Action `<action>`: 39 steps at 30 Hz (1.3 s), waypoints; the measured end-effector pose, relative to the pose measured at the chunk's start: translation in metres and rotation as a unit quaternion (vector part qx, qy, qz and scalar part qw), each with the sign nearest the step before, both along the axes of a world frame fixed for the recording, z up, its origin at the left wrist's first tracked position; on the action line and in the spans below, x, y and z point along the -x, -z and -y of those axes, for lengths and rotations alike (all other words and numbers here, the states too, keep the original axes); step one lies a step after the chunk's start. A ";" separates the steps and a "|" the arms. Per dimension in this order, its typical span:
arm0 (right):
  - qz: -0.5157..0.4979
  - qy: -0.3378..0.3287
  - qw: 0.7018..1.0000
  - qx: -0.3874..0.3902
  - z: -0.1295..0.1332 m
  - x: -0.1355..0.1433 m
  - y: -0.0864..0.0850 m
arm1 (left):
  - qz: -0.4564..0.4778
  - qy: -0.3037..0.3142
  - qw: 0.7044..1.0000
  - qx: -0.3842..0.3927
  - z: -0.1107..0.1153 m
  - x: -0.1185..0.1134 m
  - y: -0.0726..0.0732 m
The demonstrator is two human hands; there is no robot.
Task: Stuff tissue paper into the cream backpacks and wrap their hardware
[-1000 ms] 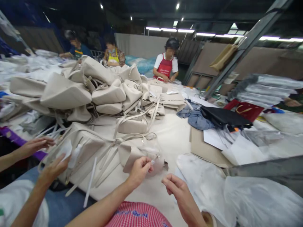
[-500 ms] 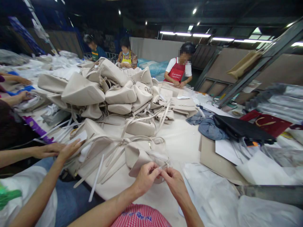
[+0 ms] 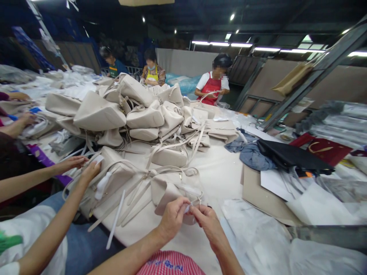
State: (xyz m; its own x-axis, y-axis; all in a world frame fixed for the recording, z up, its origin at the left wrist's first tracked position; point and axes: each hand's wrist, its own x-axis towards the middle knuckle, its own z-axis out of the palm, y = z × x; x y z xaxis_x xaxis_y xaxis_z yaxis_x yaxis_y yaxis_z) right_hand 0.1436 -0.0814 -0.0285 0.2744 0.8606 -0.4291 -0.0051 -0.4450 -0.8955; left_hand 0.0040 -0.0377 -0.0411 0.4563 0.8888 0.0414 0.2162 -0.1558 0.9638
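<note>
Directly in front of me lies a cream handbag [image 3: 168,189] with long thin straps and small gold-coloured fittings. At its near right side my left hand [image 3: 175,214] pinches a small white piece [image 3: 187,208], perhaps tissue or thin wrap. Close against it, my right hand [image 3: 203,217] has its thumb and fingers pressed together at the same white piece. The fingertips hide most of it, so its exact kind does not show. Behind this bag rests another cream handbag [image 3: 169,154] with looped straps.
A large pile of cream handbags [image 3: 100,110] rises ahead. At left, a co-worker's hands [image 3: 91,170] handle another bag. A loose white strip [image 3: 116,219] hangs over the table edge. Clear plastic bags [image 3: 255,229], cardboard [image 3: 258,194] and a black bag [image 3: 292,156] lie at right.
My hands have shifted slightly, and more of the white piece shows between my fingers. The neighbour's left hand has moved forward. The person in the red apron has lifted a strap.
</note>
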 end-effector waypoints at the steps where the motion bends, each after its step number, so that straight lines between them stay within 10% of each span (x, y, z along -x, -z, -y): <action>1: -0.006 0.002 1.000 0.002 0.000 0.000 0.001 | 0.000 -0.015 1.000 0.024 0.000 -0.001 -0.001; 9: -0.155 0.027 0.987 0.044 0.013 0.001 0.024 | 0.085 -0.024 0.957 0.277 0.002 -0.006 -0.005; 17: -0.135 0.097 0.986 -0.012 0.013 0.008 0.020 | 0.085 0.009 0.966 0.245 0.004 -0.004 -0.007; 24: -0.317 0.111 0.940 -0.068 0.012 0.016 0.017 | -0.023 -0.016 0.989 0.144 0.006 0.004 -0.009; 39: -0.371 0.088 0.919 -0.096 0.016 0.008 0.022 | 0.145 0.012 0.923 0.357 0.006 -0.002 -0.010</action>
State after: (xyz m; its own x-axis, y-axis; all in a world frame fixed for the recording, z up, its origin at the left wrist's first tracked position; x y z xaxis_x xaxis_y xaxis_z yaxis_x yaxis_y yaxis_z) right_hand 0.1353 -0.0975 -0.0508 0.1094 0.9107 -0.3983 -0.7034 -0.2122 -0.6784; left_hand 0.0055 -0.0434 -0.0315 0.5373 0.7269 -0.4277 -0.0625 0.5401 0.8393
